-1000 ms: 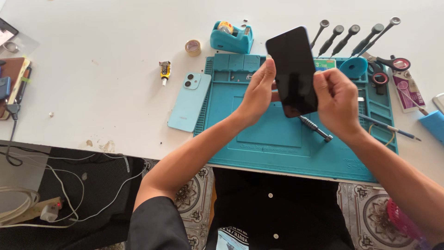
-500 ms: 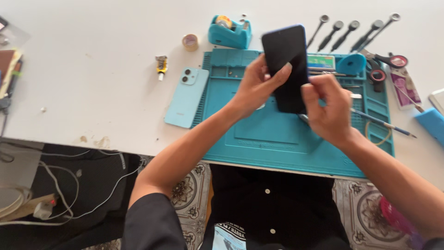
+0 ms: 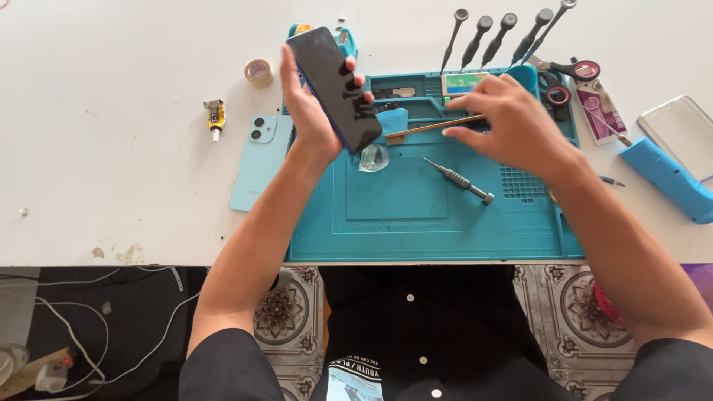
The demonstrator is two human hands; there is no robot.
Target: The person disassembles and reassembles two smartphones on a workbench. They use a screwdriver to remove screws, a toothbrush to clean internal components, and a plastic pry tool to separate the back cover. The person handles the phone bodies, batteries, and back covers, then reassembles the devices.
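Note:
My left hand [image 3: 310, 119] grips a black phone screen [image 3: 334, 85], held tilted above the upper left part of a teal work mat [image 3: 416, 215]. My right hand [image 3: 512, 130] is over the mat's upper right, fingers pinched on the wooden handle of a small brush [image 3: 431, 128] whose bristles point left. A grey screwdriver [image 3: 460, 178] lies on the mat just below the right hand. A small clear plastic piece [image 3: 373, 157] lies under the screen.
A light blue phone back [image 3: 256, 160] lies left of the mat, with a tape roll [image 3: 258, 72] and a small yellow tube [image 3: 215, 115] beyond. Several screwdrivers [image 3: 505, 33], scissors [image 3: 575, 70], a clear case [image 3: 683, 130] and a blue tool [image 3: 668, 178] sit at the right.
My right hand let go of the black screen and moved right onto the brush. My left hand carried the screen alone to the left.

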